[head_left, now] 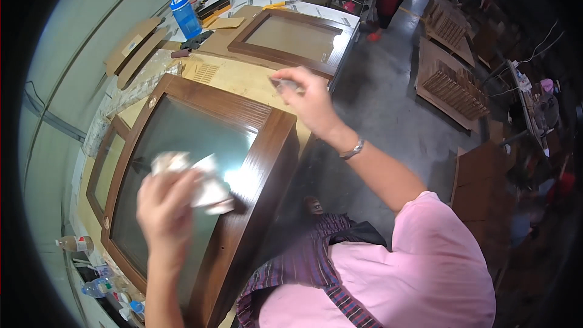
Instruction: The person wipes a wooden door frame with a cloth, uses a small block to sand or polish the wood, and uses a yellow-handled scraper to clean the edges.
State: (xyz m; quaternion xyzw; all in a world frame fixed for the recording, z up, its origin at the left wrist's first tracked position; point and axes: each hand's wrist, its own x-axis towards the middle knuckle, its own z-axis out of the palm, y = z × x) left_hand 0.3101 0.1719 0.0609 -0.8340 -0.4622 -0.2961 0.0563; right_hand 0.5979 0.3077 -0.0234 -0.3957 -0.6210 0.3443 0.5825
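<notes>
A brown wooden cabinet (276,140) with a framed glass front (182,124) lies on the workbench before me. Over the lower part of the glass, my left hand (165,206) is closed on a crumpled white cloth (211,189); both are blurred by motion. Whether the cloth touches the surface I cannot tell. My right hand (313,103) is raised above the cabinet's far right corner. Its fingers pinch a small, flat, dark grey piece (284,85), whose kind I cannot make out.
Beyond the cabinet lies another framed glass door (255,50). A blue bottle (186,19) stands at the back left. Plastic bottles (76,243) are at the left edge. A person (392,0) stands far off; stacked brown boards (452,88) sit on the floor at right.
</notes>
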